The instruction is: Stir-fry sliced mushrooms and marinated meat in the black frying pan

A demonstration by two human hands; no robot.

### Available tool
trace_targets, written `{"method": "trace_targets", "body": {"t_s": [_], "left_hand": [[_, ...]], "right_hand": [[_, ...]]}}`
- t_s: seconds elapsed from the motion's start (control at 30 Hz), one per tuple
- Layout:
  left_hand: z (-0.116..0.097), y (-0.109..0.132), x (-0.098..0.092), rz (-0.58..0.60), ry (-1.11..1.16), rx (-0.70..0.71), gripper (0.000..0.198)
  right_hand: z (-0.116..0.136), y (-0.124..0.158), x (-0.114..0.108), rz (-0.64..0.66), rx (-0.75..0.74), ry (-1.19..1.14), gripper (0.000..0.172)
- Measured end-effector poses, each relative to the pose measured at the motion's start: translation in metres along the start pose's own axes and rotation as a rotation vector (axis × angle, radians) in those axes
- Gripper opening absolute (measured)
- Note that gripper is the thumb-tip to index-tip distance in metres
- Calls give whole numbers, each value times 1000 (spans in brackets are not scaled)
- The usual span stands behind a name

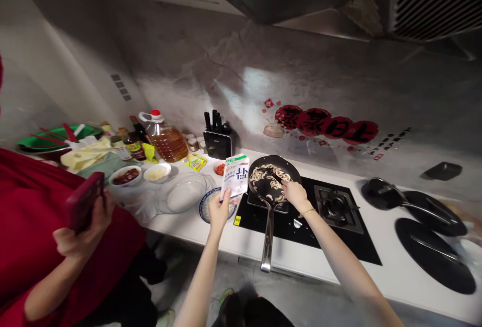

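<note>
My left hand grips the lower edge of a white and green bag of salt, held upright just left of the wok. Over the right side of the dark wok, my right hand is closed with its fingers pointing down; what they hold, if anything, is too small and dark to make out. Pale sliced mushrooms lie spread in the wok, which sits on the left burner with its metal handle toward me. A blue-rimmed plate is partly hidden behind my left hand.
At left, a person in red holds a phone. Along the counter stand a glass dish, an oil jug, a knife block and bowls of ingredients. A black lid lies right of the hob.
</note>
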State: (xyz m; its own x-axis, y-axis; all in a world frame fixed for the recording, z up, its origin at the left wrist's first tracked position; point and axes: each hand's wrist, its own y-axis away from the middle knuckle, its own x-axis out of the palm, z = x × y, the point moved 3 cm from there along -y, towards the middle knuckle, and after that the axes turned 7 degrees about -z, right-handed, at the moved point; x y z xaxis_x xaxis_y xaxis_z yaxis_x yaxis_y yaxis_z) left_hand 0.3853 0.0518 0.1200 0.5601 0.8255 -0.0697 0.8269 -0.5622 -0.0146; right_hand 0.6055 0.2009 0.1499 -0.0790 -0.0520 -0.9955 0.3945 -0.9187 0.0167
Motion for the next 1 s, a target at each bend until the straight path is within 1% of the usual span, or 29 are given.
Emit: {"method": "trace_targets", "body": {"t_s": [0.07, 0.13, 0.2, 0.33, 0.4, 0.47, 0.53, 0.67, 0.73, 0.8, 0.9, 1.0], "left_hand": [[10, 14, 2, 24, 16, -32, 39], [17, 24, 2, 45, 42, -54, 41], [22, 31, 0, 50, 58, -72, 41], [29, 40, -4, 26, 58, -93, 40], [30, 43, -4, 24, 63, -106, 39], [28, 46, -3, 26, 74, -115, 39], [26, 48, -1, 24, 81, -120, 39], [23, 54, -3, 27, 59, -121, 37], [25, 56, -8, 19, 29, -127, 36], [29, 56, -15, 6, -6, -129, 35], [36, 53, -25, -2, -36, -118, 35], [41, 48, -31, -11, -23, -118, 37]], "right_hand": [[-1, -4, 0, 29, -59, -10, 35], [-14, 1, -5, 73, -99, 12, 34], [-40, 11, -16, 96, -95, 53, 35], [-97, 33, -48, 131, -73, 79, 35], [-113, 40, -56, 180, -85, 79, 34], [-116, 41, -55, 199, -83, 94, 33], [-108, 36, -45, 159, -53, 106, 34], [-84, 10, -17, 35, 27, 75, 40], [-77, -4, -6, 29, 62, 60, 42], [-78, -14, 0, 58, 81, 53, 42], [-94, -14, -7, 127, 55, 34, 38], [-124, -1, -30, 200, -50, -22, 35]]}}
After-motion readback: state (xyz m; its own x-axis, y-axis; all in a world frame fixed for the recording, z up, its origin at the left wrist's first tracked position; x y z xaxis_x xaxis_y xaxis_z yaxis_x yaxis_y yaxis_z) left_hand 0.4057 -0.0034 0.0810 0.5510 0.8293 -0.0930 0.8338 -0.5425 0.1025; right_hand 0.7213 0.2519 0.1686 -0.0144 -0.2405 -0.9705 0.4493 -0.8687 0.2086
